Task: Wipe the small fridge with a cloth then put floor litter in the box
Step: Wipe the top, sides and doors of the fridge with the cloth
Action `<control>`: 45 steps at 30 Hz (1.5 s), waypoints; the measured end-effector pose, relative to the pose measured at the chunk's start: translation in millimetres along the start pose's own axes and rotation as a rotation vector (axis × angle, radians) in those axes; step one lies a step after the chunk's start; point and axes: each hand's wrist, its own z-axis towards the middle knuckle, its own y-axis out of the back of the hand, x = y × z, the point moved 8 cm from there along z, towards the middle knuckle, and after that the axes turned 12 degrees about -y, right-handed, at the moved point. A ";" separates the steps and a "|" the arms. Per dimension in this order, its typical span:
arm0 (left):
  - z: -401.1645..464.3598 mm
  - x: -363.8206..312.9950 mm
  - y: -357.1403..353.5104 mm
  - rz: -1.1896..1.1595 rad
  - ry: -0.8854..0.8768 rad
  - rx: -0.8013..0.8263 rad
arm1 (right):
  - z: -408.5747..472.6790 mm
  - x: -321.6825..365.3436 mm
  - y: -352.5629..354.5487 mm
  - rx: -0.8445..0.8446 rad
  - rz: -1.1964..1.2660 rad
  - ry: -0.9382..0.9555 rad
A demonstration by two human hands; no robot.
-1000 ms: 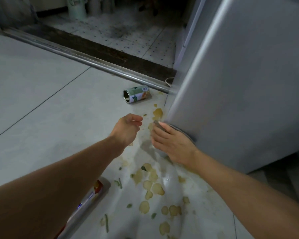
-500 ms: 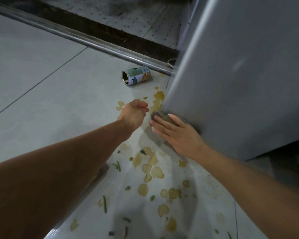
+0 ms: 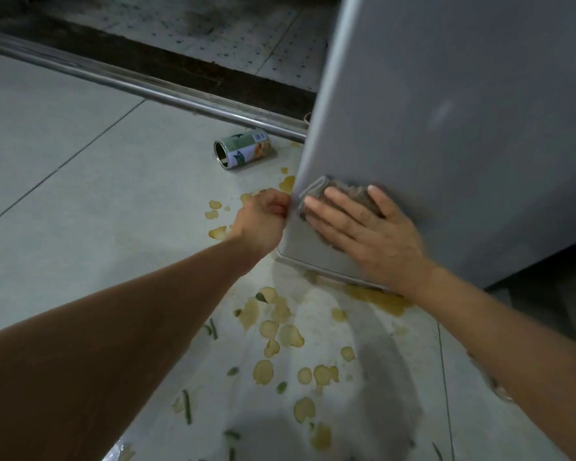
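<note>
The small grey fridge (image 3: 446, 128) fills the upper right. My right hand (image 3: 369, 231) lies flat with straight fingers on a grey-brown cloth (image 3: 343, 194), pressing it against the fridge's lower left corner. My left hand (image 3: 263, 217) is curled at the fridge's left edge, beside the cloth; what its fingers hold is hidden. An empty can (image 3: 241, 152) lies on its side on the floor to the left of the fridge. Yellowish chips (image 3: 280, 331) and green scraps (image 3: 187, 405) are scattered over the tiles below my hands.
A metal door rail (image 3: 140, 84) crosses the floor behind the can, with a darker tiled floor (image 3: 213, 31) beyond it. A yellowish spill (image 3: 379, 294) spreads under the fridge's bottom edge. No box is in view.
My right hand with the cloth has slid up from the fridge's bottom corner onto its side face. My left hand has moved right to the fridge's edge. The view has come closer.
</note>
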 end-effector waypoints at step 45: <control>-4.7 -10.8 -6.1 0.414 -0.066 -0.150 | -158.7 -22.6 -31.6 0.622 -0.053 0.282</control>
